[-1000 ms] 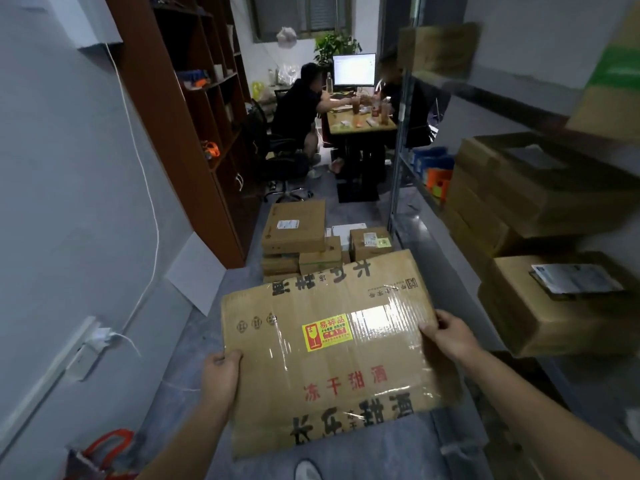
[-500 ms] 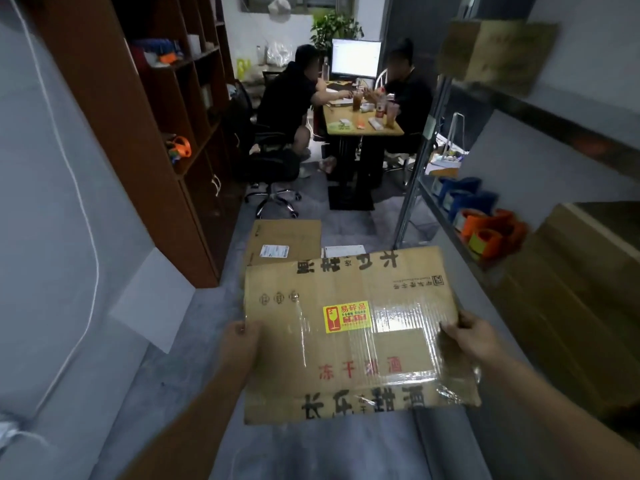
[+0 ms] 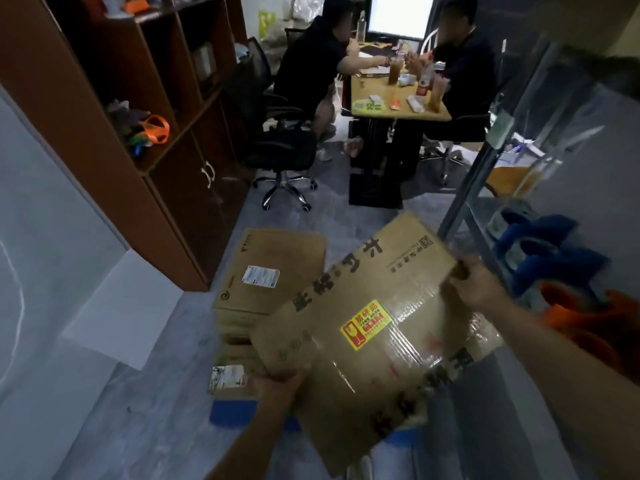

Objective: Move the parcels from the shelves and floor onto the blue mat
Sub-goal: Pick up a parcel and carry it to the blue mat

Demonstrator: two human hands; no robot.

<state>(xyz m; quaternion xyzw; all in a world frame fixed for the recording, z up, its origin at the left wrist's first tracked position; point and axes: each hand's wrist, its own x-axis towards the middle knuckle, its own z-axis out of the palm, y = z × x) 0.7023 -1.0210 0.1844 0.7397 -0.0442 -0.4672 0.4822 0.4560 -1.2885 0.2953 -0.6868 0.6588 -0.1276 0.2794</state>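
I hold a large flat cardboard parcel with a yellow and red sticker, tilted so its right end is higher. My left hand grips its lower left edge; my right hand grips its upper right edge. Below it a strip of the blue mat shows on the floor. A stack of brown parcels stands on the mat, just behind and left of the held one; its top box has a white label. The held parcel hides most of the mat.
A brown cabinet lines the left side, with a white board leaning on the wall. A metal shelf rack with blue and orange items stands on the right. Two people sit at a table ahead, an office chair beside it.
I have walked forward to the stack. The parcel has dropped lower and tilted, its right end up and its left end down, now over the mat.
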